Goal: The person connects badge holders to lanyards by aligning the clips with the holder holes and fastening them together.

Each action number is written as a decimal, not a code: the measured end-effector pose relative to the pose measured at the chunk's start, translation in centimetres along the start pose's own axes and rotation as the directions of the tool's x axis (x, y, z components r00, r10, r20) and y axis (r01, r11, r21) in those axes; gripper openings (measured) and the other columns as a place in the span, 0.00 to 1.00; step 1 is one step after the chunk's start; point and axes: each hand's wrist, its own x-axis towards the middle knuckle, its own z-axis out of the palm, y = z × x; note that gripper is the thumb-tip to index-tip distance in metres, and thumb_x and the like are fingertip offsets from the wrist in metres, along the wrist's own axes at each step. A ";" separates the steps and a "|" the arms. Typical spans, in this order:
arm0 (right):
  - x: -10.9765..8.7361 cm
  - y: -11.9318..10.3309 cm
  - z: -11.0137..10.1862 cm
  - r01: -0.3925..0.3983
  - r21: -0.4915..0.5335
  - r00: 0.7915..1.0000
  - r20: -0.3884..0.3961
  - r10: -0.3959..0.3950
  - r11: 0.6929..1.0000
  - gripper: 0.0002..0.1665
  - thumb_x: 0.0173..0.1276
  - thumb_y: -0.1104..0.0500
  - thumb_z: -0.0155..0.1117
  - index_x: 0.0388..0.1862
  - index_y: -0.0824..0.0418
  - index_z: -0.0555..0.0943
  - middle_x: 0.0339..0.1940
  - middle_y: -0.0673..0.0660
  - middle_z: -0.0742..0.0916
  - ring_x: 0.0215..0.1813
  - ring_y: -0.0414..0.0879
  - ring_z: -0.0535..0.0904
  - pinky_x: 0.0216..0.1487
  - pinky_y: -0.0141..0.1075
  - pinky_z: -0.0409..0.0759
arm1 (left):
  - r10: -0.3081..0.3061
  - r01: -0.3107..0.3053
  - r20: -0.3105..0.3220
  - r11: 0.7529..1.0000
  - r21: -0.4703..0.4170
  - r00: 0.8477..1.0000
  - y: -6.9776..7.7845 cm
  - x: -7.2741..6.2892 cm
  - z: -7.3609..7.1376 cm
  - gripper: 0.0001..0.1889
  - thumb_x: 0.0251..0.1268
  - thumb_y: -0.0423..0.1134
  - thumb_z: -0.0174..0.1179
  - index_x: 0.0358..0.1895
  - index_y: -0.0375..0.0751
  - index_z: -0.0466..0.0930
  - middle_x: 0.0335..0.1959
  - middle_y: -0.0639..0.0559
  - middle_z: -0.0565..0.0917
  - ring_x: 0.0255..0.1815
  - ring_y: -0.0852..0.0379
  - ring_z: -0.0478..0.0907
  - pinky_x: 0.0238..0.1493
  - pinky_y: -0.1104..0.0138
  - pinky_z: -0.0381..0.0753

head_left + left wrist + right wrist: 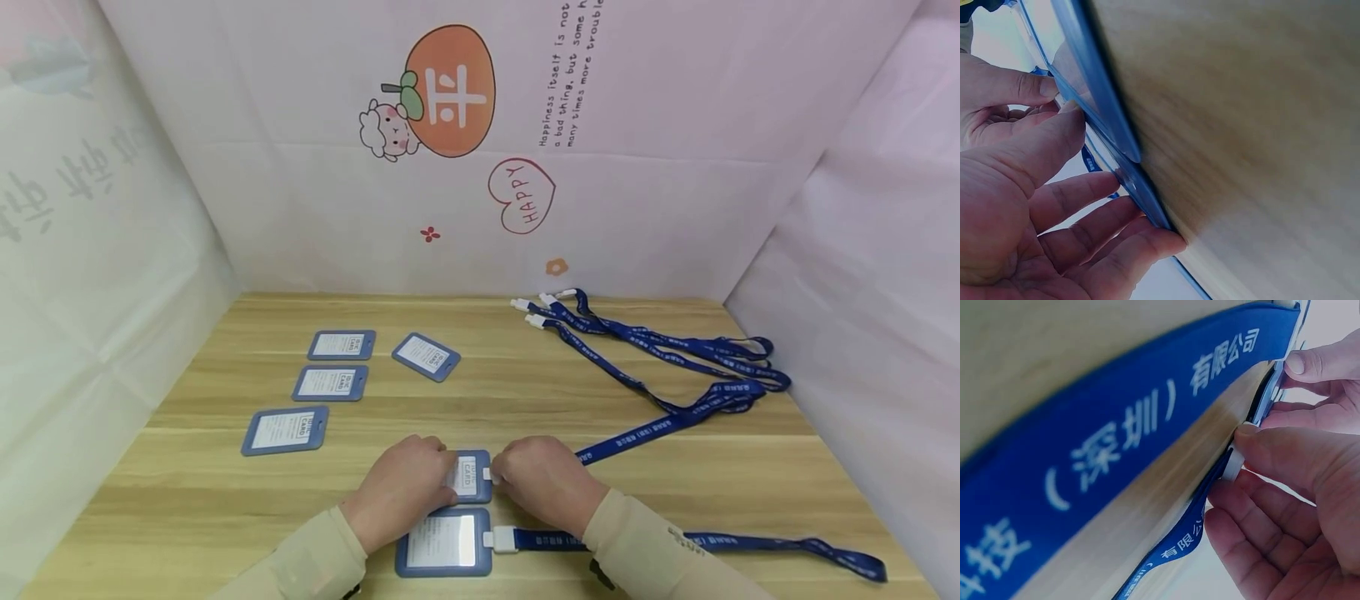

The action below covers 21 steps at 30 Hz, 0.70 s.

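In the head view my left hand [403, 487] grips a blue card holder [472, 477] by its edges, thumb on the near side and fingers on the far side. At the holder's slotted end my right hand [551, 483] pinches the white clip [1232, 464] of a blue lanyard [633, 437]. The clip is right at the slot; my fingers partly cover it. Just nearer to me lies a second card holder [442, 546], joined by a white clip [504, 539] to another blue lanyard [765, 542], which runs under my right wrist.
Several blue card holders lie at the left, among them a holder [285, 430] nearest me and a tilted holder [426, 357]. More blue lanyards [660, 342] lie at the back right, white clips pointing left. White printed sheets [637, 208] wall in the wooden table [187, 492].
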 end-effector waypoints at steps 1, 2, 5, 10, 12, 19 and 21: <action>0.0 0.0 0.0 0.000 -0.004 1.000 0.000 0.000 1.000 0.05 0.67 0.61 0.76 0.40 0.53 0.94 0.32 0.47 0.93 0.35 0.34 0.89 0.40 0.29 0.88 | 0.002 -0.002 0.000 1.000 0.001 1.000 0.0 0.0 0.0 0.20 0.58 0.49 0.78 0.49 0.41 0.90 0.38 0.49 0.89 0.33 0.57 0.82 0.39 0.64 0.87; 0.0 0.0 0.0 0.000 -0.005 1.000 0.000 0.000 1.000 0.05 0.67 0.61 0.76 0.40 0.53 0.94 0.32 0.47 0.93 0.35 0.34 0.89 0.40 0.29 0.88 | 0.002 -0.002 0.001 1.000 0.001 1.000 0.0 0.0 0.0 0.20 0.58 0.49 0.78 0.49 0.41 0.90 0.38 0.49 0.89 0.33 0.57 0.82 0.39 0.64 0.86; -0.1 0.0 0.0 -0.002 -0.011 1.000 -0.010 0.002 1.000 0.04 0.67 0.61 0.76 0.39 0.53 0.93 0.31 0.47 0.93 0.34 0.34 0.88 0.39 0.28 0.88 | 0.003 -0.003 0.005 1.000 -0.002 1.000 0.0 0.0 0.0 0.20 0.58 0.49 0.78 0.50 0.42 0.90 0.38 0.50 0.89 0.34 0.57 0.82 0.39 0.64 0.86; -0.1 0.0 0.2 -0.007 -0.029 1.000 -0.027 0.006 1.000 0.04 0.67 0.60 0.75 0.38 0.52 0.93 0.30 0.46 0.92 0.32 0.33 0.87 0.36 0.26 0.87 | 0.003 -0.003 0.015 1.000 -0.008 1.000 0.0 -0.1 -0.1 0.21 0.60 0.49 0.77 0.52 0.42 0.90 0.42 0.48 0.89 0.37 0.56 0.83 0.43 0.63 0.87; -0.2 -0.1 0.2 -0.007 -0.040 0.999 -0.034 0.006 0.999 0.03 0.67 0.60 0.76 0.37 0.52 0.93 0.29 0.46 0.92 0.31 0.33 0.86 0.35 0.25 0.86 | 0.012 -0.012 0.013 1.000 -0.009 1.000 0.0 -0.2 -0.2 0.21 0.61 0.49 0.76 0.53 0.41 0.89 0.44 0.48 0.89 0.39 0.55 0.84 0.44 0.62 0.88; -0.4 -0.2 0.2 -0.018 -0.041 1.000 -0.020 0.017 0.999 0.04 0.69 0.57 0.75 0.40 0.53 0.93 0.29 0.47 0.92 0.26 0.30 0.81 0.34 0.26 0.86 | 0.025 -0.024 0.033 1.000 -0.018 0.999 -0.1 -0.6 -0.4 0.24 0.66 0.52 0.72 0.57 0.39 0.87 0.49 0.45 0.88 0.46 0.52 0.85 0.50 0.60 0.88; -0.5 -0.2 0.2 -0.020 -0.043 1.000 -0.013 0.019 0.999 0.04 0.70 0.57 0.74 0.40 0.53 0.93 0.29 0.47 0.92 0.26 0.30 0.81 0.34 0.25 0.86 | 0.015 -0.015 0.050 1.000 -0.018 0.999 0.0 -0.6 -0.4 0.26 0.65 0.53 0.72 0.58 0.39 0.86 0.51 0.45 0.88 0.47 0.51 0.85 0.51 0.59 0.88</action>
